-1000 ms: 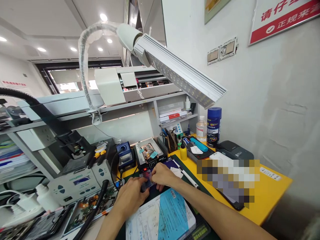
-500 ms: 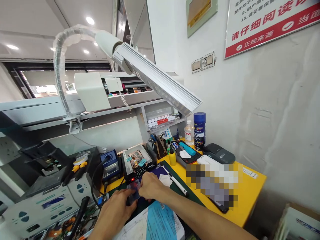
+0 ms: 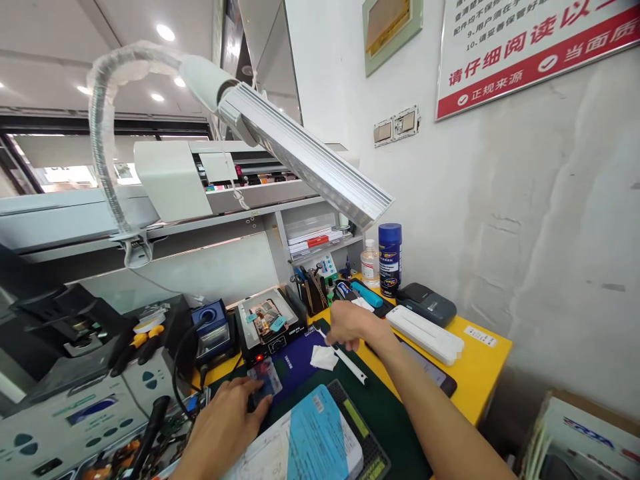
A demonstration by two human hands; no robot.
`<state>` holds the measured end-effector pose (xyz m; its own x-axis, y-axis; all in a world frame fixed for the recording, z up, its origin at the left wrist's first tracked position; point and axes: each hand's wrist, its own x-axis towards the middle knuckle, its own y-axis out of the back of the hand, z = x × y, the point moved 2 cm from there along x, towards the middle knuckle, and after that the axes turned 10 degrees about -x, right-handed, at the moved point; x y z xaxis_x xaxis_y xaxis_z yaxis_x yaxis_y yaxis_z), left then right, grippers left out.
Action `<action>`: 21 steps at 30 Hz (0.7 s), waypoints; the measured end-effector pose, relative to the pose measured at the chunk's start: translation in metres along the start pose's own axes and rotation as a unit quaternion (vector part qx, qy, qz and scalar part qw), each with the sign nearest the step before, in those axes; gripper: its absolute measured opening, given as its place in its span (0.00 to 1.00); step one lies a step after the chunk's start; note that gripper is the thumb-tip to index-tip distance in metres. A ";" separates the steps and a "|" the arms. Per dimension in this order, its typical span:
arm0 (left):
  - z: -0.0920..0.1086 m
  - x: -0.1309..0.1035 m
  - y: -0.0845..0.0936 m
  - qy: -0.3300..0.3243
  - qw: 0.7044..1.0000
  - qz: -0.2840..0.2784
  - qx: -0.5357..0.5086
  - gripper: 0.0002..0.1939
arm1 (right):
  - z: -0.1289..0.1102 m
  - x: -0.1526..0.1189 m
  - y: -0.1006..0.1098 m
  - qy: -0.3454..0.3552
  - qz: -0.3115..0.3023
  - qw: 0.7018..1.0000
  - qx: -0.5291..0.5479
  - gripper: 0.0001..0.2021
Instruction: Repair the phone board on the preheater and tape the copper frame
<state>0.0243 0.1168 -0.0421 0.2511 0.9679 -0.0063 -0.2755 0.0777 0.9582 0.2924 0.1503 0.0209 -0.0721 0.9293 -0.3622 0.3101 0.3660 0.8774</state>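
- Our left hand (image 3: 227,417): narrow spread over clear packet (image 3: 271,377); light pressure may let it slide.
- Our right hand (image 3: 351,324): grip we cannot tell; brushing may roll white pen-like tool (image 3: 352,365).

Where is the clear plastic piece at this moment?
In the head view, the clear plastic piece lies below and left of centre, at the left hand, in front of the black-fronted device.

The one view comes from the wearer's head, at the near side of the bench (image 3: 483,373), facing forward and down. It sits close behind the left hand (image 3: 227,413) and right hand (image 3: 353,323), reaching wide: shelf (image 3: 270,219) far, wall (image 3: 560,233) right, ceiling (image 3: 50,53) high at far left.
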 end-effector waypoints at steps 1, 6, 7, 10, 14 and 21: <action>0.000 0.000 0.000 0.000 1.000 0.001 0.000 0.26 | 0.007 0.002 -0.003 -0.018 -0.043 0.999 -0.018 0.12; 0.002 -0.002 0.002 -0.006 1.000 0.002 0.003 0.25 | 0.012 0.011 -0.022 -0.062 -0.119 0.990 -0.048 0.11; 0.003 -0.003 0.002 -0.007 1.000 0.003 0.003 0.24 | 0.011 0.011 -0.023 -0.064 -0.117 0.990 -0.050 0.09; 0.004 -0.004 0.003 -0.009 1.000 0.003 0.000 0.24 | 0.009 0.006 -0.022 -0.063 -0.071 0.993 -0.063 0.07; 0.006 -0.004 0.004 -0.013 1.000 0.002 -0.007 0.25 | 0.007 0.002 -0.016 -0.062 0.019 0.994 -0.088 0.03; 0.006 -0.006 0.007 -0.010 1.000 -0.003 -0.009 0.25 | -0.001 0.004 -0.015 -0.029 0.130 0.984 -0.115 0.07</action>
<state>0.0266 0.1100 -0.0336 0.2702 0.9628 -0.0057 -0.2899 0.0870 0.9531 0.2865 0.1485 0.0065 0.0386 0.9912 -0.1267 0.0884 0.1229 0.9885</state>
